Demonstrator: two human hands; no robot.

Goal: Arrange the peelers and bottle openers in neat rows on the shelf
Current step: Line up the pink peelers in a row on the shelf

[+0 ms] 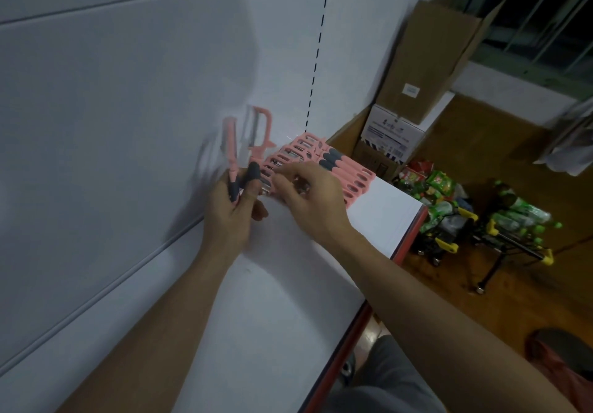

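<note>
Your left hand (232, 217) grips two pink plastic peelers with dark grey grips (261, 133). Their heads stand upright against the white back panel (128, 108), and the left one is motion-blurred. Your right hand (313, 201) has its fingers curled over the near end of the row of matching pink peelers (340, 169). That row lies side by side at the far right of the white shelf board (288, 300). I can't tell if the right hand pinches one. Past the shelf end are brown cardboard boxes (426, 59) and a trolley of green bottles (513, 217).
</note>
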